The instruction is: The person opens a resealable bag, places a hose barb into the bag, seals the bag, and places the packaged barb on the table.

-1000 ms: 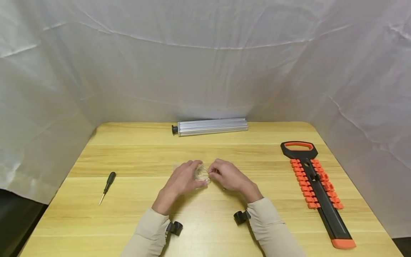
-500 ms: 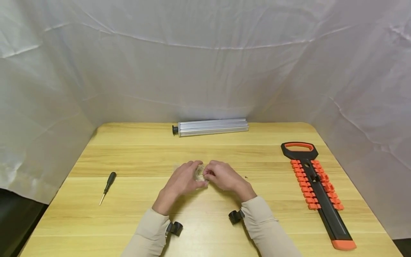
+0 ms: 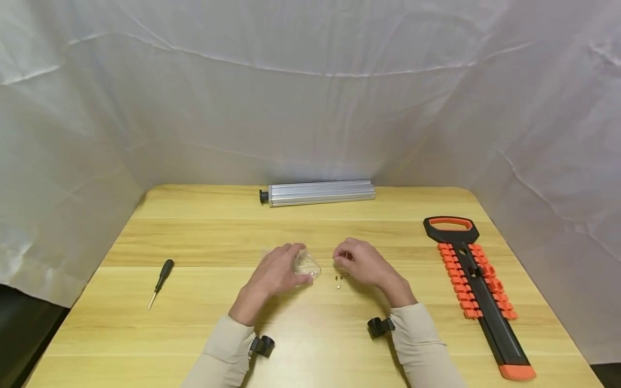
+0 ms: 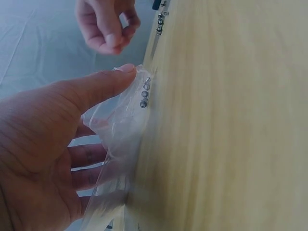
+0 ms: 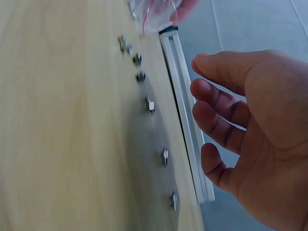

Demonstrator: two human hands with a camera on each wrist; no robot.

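Nearest, two beige sleeves reach in with a small black camera at each wrist. Beyond the left cuff, the left hand grips a clear plastic bag just above the table, thumb along one side, fingers spread behind the film. The bag looks thin, creased and see-through, with a red line near its edge in the right wrist view; small metal parts show at its border, though whether inside or behind it I cannot tell. The right hand hangs beside it with fingers loosely curled and thumb close to them; whether something tiny sits between the tips cannot be told. Half a second ago that hand was at the bag; now a gap separates them and several metal pieces show on the table there, while the left hand has kept its grip. These pieces are shiny, stubby and slightly blurred. The tabletop is pale wood grain in long bands. To the left lies a screwdriver with a dark handle and slim shaft; to the right, a black rack lined with orange clips. Farther back rests a grooved silver bar with a black knob, before wrinkled, greyish sheeting.
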